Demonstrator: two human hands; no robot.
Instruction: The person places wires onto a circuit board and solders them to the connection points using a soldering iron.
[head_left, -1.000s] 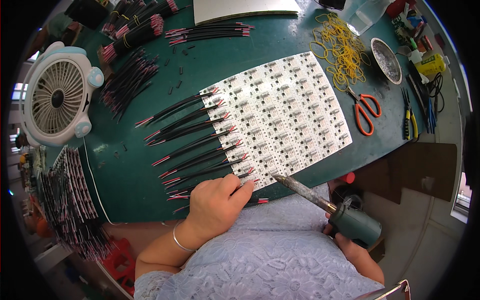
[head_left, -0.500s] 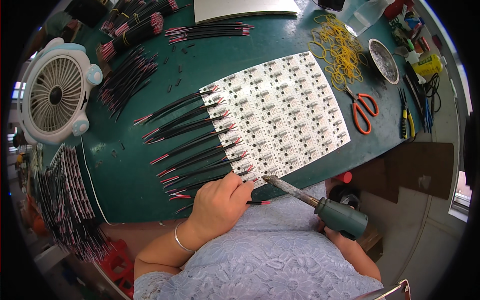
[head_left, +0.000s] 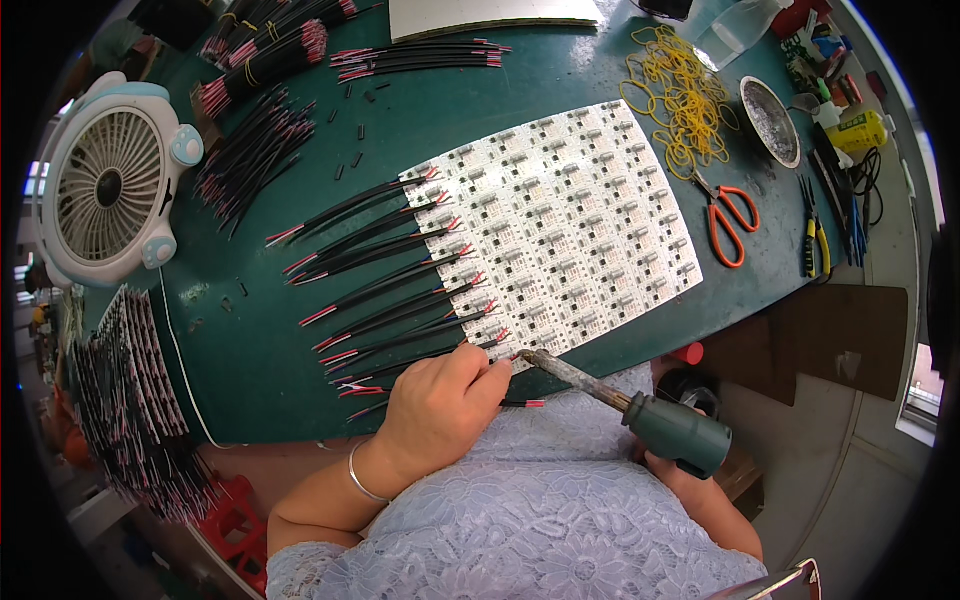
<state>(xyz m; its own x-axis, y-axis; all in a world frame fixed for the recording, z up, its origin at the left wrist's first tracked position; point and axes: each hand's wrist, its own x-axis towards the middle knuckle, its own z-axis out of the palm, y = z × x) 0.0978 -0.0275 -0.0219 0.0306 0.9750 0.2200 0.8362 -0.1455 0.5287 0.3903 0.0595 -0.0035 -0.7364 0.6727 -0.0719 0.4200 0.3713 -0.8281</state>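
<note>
With my left hand [head_left: 440, 398] I pinch what looks like a red-ended wire [head_left: 516, 357] between thumb and forefinger, presumably to steady it under the soldering iron [head_left: 668, 428]; my right hand [head_left: 662, 470], partly hidden, is wrapped round the iron's handle, so its tip slants in from the right. The wire's end lies just past my left fingertips, over the near corner of the circuit-board panel [head_left: 560, 240], close to the near edge of the bench [head_left: 272, 385].

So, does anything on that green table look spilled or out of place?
Nothing looks plainly spilled. The tangled yellow bands by the orange-handled scissors and the short black pieces scattered on the table look untidy against the orderly wires along the white board.
</note>
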